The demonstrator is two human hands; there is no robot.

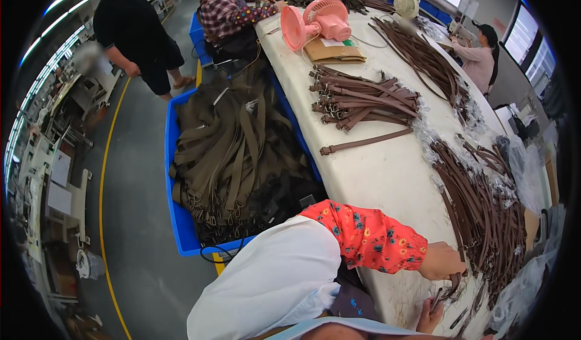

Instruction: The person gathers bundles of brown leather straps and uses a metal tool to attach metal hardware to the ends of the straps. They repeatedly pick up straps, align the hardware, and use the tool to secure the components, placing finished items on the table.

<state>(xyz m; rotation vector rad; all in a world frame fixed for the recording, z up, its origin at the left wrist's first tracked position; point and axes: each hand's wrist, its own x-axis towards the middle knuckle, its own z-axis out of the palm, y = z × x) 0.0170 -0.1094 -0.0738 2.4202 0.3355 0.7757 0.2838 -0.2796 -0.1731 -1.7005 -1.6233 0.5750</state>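
Hands' (440,261) grip clamps brown straps (484,219) on white table (375,176); blue bin (181,219) of olive webbing alongside.

A thin dark-brown leather strap (451,284) curls at the near right edge of the white desk (375,176) — pinched between both hands, its end hanging in a loose loop. It touches the big heap of like brown straps (484,213) just right.
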